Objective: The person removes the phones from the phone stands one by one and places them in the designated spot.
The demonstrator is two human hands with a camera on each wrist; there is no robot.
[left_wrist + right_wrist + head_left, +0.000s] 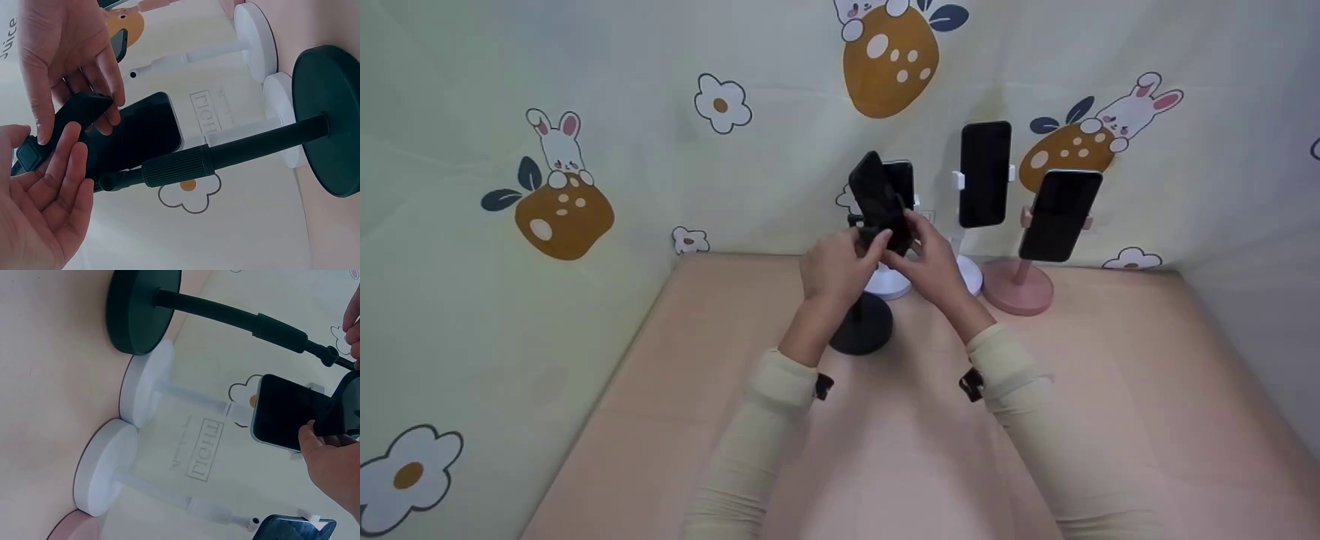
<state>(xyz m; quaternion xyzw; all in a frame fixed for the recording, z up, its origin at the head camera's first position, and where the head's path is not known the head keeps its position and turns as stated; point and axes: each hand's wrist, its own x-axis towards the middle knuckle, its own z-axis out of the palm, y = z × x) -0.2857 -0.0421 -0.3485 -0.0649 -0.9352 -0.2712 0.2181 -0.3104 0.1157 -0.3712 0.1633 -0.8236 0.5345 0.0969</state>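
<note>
A black phone point(877, 195) is tilted at the top of a black phone stand point(861, 330). My right hand point(934, 262) grips the phone's lower end, thumb in front and fingers on its side; the right wrist view shows this hand point(337, 467) too. My left hand point(836, 270) holds the stand's clamp point(32, 153) beside the phone point(84, 112), with its thumb at the small square pad. In the left wrist view the left hand's point(50, 214) fingers curve under the phone. Whether the phone is seated in the clamp I cannot tell.
Close behind stands a white phone stand point(889, 283) with a phone point(901, 180). To the right are another white stand point(971, 276) holding a phone point(986, 172) and a pink stand point(1018, 289) holding a phone point(1061, 216). A patterned cloth wall point(780, 172) rises behind the table point(697, 375).
</note>
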